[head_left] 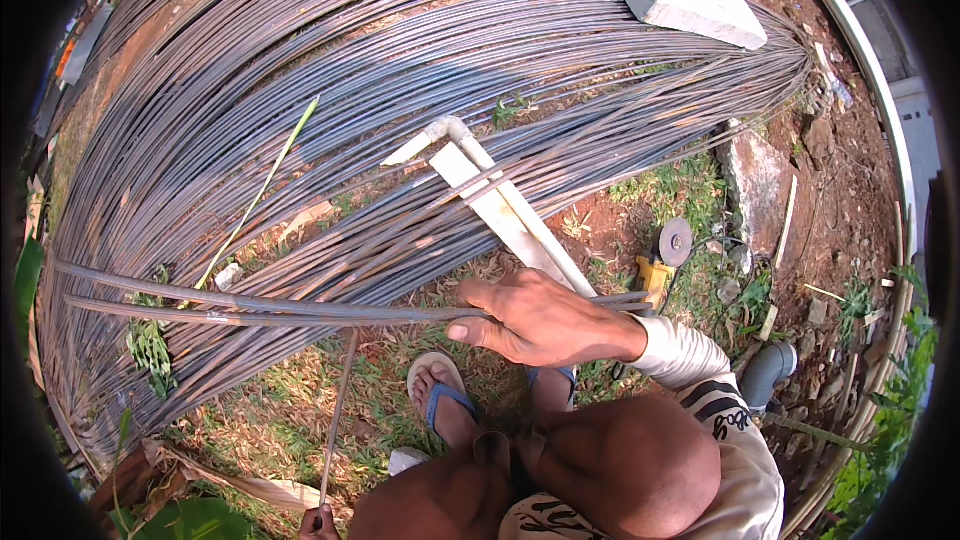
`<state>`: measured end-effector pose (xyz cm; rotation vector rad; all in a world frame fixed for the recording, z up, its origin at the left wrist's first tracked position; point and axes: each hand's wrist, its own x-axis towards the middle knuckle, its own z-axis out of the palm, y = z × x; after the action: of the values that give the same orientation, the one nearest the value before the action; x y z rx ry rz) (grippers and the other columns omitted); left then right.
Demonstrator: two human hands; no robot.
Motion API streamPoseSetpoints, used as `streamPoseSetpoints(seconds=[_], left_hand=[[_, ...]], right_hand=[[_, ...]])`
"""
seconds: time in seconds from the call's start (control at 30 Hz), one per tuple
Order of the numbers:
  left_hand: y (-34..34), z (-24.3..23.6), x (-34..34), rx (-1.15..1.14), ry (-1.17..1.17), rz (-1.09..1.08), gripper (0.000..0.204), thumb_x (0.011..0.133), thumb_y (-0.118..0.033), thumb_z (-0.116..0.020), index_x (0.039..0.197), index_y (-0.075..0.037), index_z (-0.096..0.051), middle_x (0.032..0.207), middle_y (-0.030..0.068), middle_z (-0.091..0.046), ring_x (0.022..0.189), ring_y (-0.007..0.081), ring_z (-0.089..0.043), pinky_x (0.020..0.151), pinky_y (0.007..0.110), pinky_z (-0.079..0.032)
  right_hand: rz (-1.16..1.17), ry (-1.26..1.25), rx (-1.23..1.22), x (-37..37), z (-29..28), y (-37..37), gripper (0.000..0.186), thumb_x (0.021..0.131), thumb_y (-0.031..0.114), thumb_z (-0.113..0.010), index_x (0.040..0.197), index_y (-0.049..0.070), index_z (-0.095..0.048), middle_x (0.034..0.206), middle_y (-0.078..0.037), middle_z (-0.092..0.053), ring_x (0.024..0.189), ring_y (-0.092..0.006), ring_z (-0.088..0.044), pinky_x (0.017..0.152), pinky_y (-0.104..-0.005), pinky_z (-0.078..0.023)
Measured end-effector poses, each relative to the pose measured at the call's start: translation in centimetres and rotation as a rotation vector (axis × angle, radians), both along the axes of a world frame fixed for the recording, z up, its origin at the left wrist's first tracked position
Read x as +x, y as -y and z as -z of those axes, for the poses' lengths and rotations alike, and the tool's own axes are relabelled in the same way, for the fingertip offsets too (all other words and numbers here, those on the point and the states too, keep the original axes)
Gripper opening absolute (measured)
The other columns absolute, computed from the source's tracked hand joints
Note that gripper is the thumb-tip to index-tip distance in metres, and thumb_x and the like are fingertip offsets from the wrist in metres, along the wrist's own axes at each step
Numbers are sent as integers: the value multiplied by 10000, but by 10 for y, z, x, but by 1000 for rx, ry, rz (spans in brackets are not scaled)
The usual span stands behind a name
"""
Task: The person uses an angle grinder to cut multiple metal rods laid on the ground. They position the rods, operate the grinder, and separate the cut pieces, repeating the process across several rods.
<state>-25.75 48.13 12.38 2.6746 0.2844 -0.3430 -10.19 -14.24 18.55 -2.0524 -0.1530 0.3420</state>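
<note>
While the right hand (560, 318) wraps thumb and fingers around long grey steel rods (400, 315) above the sandalled feet (437, 390), seemingly to keep them bunched, the left hand (318, 524), mostly cropped, curls fingers around a slim brown rod (340, 408).

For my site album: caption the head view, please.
Right hand grips metal rods; left hand holds a thin rod; grinder nearby.

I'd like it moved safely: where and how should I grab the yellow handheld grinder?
Probably grip the yellow handheld grinder by its body, coming from the near side: the body lies on this side, with the exposed round grey disc at the far end. Its rear is hard to make out.
</note>
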Motion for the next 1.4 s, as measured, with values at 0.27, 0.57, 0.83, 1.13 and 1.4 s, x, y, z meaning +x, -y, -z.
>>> streamPoseSetpoints(seconds=[0.27,0.57,0.83,1.13,1.4], left_hand=[[98,-2,101,-316,-96,64,255,1045,-273,-747,965,-31,-729,809,107,-690,741,187,-582,713,380,-484],[201,-19,202,-89,-197,106,371,1007,-311,-807,1249,-29,-798,1086,175,-812,960,230,-701,908,422,-569],[283,-42,270,-304,85,650,241,1022,-205,-760,1031,34,-778,813,113,-696,748,201,-560,706,398,-477],[365,-52,287,-239,-82,875,268,1040,-226,-762,1085,37,-779,947,143,-764,859,241,-660,813,378,-537],[408,-61,279,-234,-9,1072,228,992,-180,-805,1067,35,-796,894,166,-780,771,260,-678,722,387,-542]], right_hand=[[423,290,-43,-32,-32,49,405,1124,393,-610,1036,-2,-619,626,-212,-513,569,-442,-594,544,-509,-443],[1429,144,-290,-231,4,136,508,1172,430,-506,897,5,-547,671,-35,-443,621,-144,-409,570,-392,-364],[1820,-429,-403,-476,147,31,638,1155,569,-422,867,9,-522,702,-89,-433,664,-200,-439,613,-447,-379],[1623,-967,-529,-524,215,-83,369,1063,316,-638,1227,8,-515,908,-372,-703,898,-579,-690,807,-659,-526],[1472,-714,-762,-485,185,-29,463,967,132,-706,1379,17,-529,1219,-300,-632,1038,-528,-687,877,-608,-571]])
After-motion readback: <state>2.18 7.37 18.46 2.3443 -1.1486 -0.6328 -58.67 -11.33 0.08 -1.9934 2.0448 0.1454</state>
